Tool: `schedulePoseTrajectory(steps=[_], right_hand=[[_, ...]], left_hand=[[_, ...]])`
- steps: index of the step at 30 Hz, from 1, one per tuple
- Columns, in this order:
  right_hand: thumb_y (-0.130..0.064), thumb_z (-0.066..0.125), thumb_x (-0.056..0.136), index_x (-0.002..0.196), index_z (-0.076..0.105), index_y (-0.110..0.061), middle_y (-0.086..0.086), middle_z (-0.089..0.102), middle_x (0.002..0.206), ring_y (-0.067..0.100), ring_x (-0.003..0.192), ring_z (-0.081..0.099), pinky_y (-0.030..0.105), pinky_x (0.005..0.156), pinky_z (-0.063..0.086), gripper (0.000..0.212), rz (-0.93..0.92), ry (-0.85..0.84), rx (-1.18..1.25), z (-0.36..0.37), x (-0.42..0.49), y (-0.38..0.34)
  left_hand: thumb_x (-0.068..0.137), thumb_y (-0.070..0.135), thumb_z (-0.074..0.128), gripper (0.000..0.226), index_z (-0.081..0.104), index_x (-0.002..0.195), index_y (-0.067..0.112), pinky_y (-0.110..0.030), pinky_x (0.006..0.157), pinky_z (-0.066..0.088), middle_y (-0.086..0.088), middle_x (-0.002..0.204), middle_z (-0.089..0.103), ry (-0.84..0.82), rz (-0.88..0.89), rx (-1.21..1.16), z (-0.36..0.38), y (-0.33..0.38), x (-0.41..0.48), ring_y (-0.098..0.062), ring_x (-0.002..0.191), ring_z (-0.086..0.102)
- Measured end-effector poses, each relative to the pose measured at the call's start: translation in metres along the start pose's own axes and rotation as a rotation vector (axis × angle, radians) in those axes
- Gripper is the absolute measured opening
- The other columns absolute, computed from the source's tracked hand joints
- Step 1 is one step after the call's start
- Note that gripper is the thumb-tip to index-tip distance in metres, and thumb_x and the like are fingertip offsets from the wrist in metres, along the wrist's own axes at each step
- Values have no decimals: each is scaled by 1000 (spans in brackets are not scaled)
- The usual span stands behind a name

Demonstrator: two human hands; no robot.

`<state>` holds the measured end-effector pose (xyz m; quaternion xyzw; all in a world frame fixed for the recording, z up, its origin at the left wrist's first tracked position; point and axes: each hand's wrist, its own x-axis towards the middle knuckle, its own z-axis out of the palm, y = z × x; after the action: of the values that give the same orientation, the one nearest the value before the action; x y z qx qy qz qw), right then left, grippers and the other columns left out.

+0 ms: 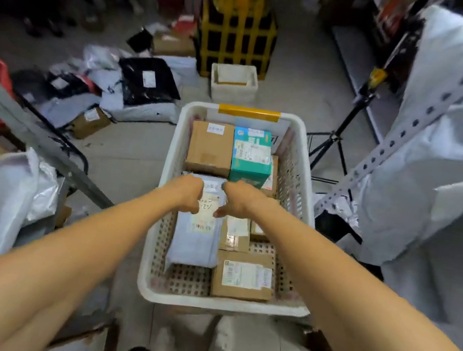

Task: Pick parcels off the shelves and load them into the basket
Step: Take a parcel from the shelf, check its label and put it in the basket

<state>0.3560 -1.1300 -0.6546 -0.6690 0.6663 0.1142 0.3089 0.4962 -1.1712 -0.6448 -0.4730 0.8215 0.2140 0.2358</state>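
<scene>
A white perforated basket stands on the floor in front of me. Inside lie a brown box, a teal box, smaller brown boxes and a long grey mailer bag with a white label. My left hand and my right hand both reach into the basket with fingers curled round the far end of the grey mailer bag, one on each side of its label.
Grey, white and black mailer bags and boxes lie piled on the floor at left. Yellow crates and a white foam box stand beyond the basket. A perforated shelf post, large white sacks and a tripod are at right.
</scene>
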Motion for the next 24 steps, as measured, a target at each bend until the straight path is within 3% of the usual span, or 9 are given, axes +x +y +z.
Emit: schedulePoseTrajectory(steps=[2,5,9,14,19,22,24], right_hand=[[-40,71,84,140,43,-18,8,55,130,28,115,54,36,85,47,67,-10,53,-42,-22,-26,-5],[-38,70,84,132,49,-18,9,59,124,28,108,57,35,80,47,55,38,117,-148,-49,-65,-15],[-41,65,87,132,50,-14,11,57,131,30,116,54,37,94,47,54,146,220,-96,-76,-133,-29],[-31,63,90,122,52,-7,15,59,120,30,101,56,33,74,43,42,299,339,13,-67,-219,-32],[-38,65,88,124,48,-6,12,55,121,32,105,56,45,88,50,51,518,397,172,-17,-306,-4],[-38,63,89,128,46,-7,13,52,127,31,111,53,44,91,48,52,647,393,227,16,-368,16],[-37,63,89,119,51,-12,8,54,116,24,102,55,37,85,49,41,705,434,279,31,-411,29]], left_hand=[[79,21,70,30,60,104,9,-32,68,46,-9,105,64,49,21,77,-25,8,-16,-24,87,59],[81,31,70,38,56,110,12,-33,71,45,-7,111,60,205,78,202,-62,23,-41,-24,94,58],[84,38,65,41,55,116,16,-35,78,48,-8,117,59,323,239,253,-91,44,-75,-25,104,58],[80,41,71,43,57,113,17,-36,76,52,-3,109,63,351,409,360,-91,80,-118,-23,98,58],[77,40,73,45,58,112,16,-37,78,49,-6,111,61,323,622,415,-72,145,-156,-26,102,58],[77,40,72,44,56,110,16,-37,78,49,-6,109,60,295,769,428,-51,196,-181,-26,98,57],[79,41,70,44,55,109,14,-36,76,47,-6,105,60,285,870,440,-39,234,-199,-27,96,57]])
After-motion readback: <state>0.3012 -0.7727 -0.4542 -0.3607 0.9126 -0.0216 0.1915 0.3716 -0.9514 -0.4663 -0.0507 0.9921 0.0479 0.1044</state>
